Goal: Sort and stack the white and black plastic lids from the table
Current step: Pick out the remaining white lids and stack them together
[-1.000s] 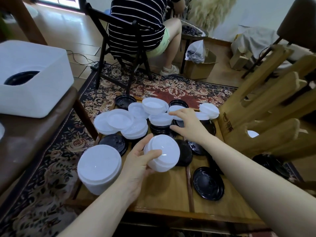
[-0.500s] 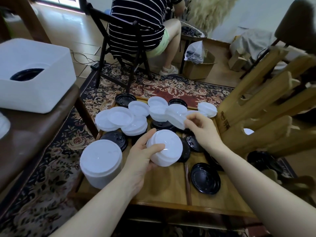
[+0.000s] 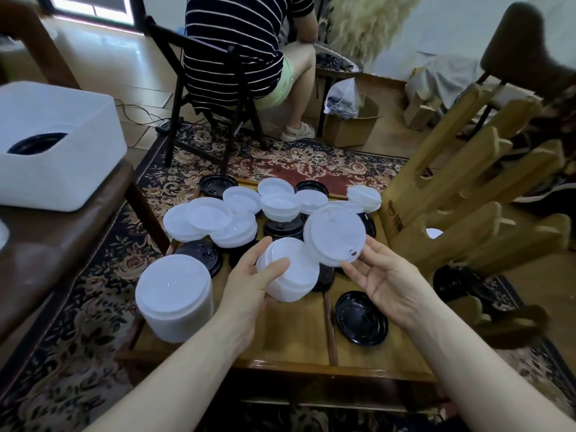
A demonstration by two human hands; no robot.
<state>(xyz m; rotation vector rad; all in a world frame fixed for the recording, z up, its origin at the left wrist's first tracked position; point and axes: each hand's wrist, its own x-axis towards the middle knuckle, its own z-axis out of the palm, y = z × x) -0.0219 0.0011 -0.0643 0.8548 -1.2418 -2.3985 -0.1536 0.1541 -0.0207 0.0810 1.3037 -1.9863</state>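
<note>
Starting left: tall white lid stack [image 3: 174, 296] stands on the table [image 3: 280, 347]. My left hand [image 3: 249, 285] has its grip curled round a short white stack [image 3: 291, 271] above the table; my right hand [image 3: 385, 280] pinches a single white lid [image 3: 335, 233], tilted, touching that stack. Black lid [image 3: 361, 318] lies flat below.

Person's arms and hands, as seen from the head camera

Left hand [image 3: 249, 285] bare; right hand [image 3: 386, 282] bare; both forearms uncovered; no sleeves, rings or watch visible.
</note>
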